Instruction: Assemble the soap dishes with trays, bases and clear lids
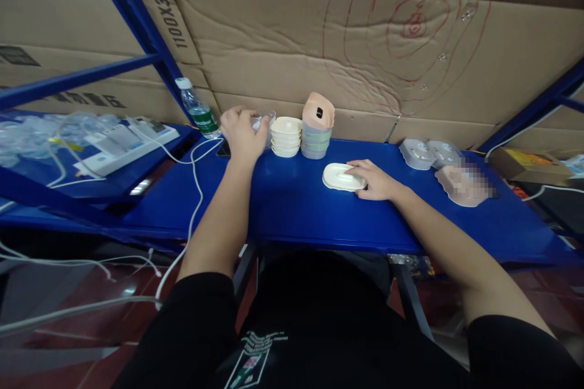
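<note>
My left hand [244,132] is at the back of the blue table, its fingers and thumb curved around a clear plastic container [270,118], partly hidden by the hand. Just right of it stands a stack of cream plastic trays [286,137]. Beside that rises a taller stack of grey and green plastic cups [316,141], topped by a tilted peach one [318,110] with a dark slot. Nearer the middle, a shallow cream plastic dish [337,176] lies on the table. My right hand [371,179] grips its right end, with fingers over the top and thumb at the near edge.
A water bottle [199,110] stands at the back left, near a white cable [199,188]. Clear-topped containers [417,153] and a pale pinkish piece [458,188] lie at the right. Blue posts [137,18] and a cardboard wall [274,30] bound the table [292,219].
</note>
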Tool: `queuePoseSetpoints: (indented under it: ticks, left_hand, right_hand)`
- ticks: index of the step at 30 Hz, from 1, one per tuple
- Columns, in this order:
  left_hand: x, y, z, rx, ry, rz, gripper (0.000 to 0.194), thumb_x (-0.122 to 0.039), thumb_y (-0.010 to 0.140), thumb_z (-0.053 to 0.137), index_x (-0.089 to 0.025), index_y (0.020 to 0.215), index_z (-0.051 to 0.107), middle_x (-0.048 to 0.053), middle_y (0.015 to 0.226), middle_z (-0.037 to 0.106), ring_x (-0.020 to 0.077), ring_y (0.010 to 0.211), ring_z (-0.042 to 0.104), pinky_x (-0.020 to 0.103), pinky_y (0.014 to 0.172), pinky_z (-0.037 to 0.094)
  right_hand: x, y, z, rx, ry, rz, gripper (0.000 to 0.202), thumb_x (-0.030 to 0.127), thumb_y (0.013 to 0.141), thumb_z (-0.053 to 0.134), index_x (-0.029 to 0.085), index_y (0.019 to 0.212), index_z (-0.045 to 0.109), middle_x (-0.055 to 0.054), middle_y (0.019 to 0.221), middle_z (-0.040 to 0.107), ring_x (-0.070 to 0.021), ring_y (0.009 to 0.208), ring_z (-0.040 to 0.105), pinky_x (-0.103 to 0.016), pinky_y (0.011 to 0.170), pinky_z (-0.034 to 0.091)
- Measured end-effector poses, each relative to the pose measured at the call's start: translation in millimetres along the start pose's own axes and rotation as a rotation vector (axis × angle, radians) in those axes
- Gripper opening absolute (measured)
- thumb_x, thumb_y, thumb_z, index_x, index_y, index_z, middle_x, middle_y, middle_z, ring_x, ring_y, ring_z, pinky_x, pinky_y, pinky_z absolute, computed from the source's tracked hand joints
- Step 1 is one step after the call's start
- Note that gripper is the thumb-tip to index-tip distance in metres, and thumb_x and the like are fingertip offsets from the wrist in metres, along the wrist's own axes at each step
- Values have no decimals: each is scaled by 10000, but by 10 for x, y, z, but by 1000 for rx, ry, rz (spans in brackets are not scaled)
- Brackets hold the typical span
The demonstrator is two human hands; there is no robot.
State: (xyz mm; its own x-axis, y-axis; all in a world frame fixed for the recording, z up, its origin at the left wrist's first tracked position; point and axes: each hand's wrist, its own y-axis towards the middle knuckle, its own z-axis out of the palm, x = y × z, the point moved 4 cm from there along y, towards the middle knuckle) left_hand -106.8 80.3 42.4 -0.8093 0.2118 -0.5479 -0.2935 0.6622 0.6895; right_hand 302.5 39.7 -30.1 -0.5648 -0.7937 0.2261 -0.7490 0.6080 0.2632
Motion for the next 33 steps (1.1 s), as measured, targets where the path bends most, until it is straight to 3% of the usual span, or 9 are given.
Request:
queuePoseSetpoints:
  ticks: [4, 9, 16, 22, 33]
  left_hand:
    - [108, -33, 93, 126, 110, -102, 347, -495, 958, 753, -243, 1196, 764, 197, 1602, 588, 475, 1593, 391, 686, 1337, 245]
    - [164, -61, 173, 188, 135, -144, 300, -454, 928, 744, -229, 1119, 795, 222, 1540, 632, 513, 1553, 433, 736, 1324, 228]
    - [240, -24, 182, 185, 114, -177, 180, -305, 934, 638, -231, 1022, 777, 227, 1498, 661, 519, 1533, 470, 780, 1288, 247]
    - [227, 6, 167, 177, 108, -203, 136, -328, 920, 656, -254, 990, 747, 179, 1425, 695, 443, 1462, 559, 673, 1273, 327]
    - [195, 8, 135, 135, 44, -198, 70, -307, 973, 662, -259, 992, 709, 146, 1354, 741, 414, 1444, 581, 656, 1317, 221]
  right_hand:
    - [-10, -2, -3, 11, 3, 3, 702, 337, 794, 773, 215, 1484, 730, -218, 1659, 612, -473, 1471, 608, -712, 1216, 469]
    - [-7, 3, -5, 30, 24, -5, 692, 353, 825, 782, 235, 1505, 726, -206, 1669, 618, -468, 1519, 595, -725, 1224, 470]
    - [5, -1, -24, 22, 49, 13, 665, 436, 896, 810, 268, 1532, 719, -175, 1686, 615, -443, 1521, 616, -695, 1238, 496]
    - [21, 3, -35, 16, 56, 26, 640, 444, 911, 817, 284, 1524, 727, -167, 1681, 624, -448, 1517, 622, -712, 1232, 501]
    - [8, 1, -21, 8, 40, 25, 645, 458, 919, 814, 270, 1529, 723, -168, 1674, 631, -440, 1528, 618, -699, 1241, 503]
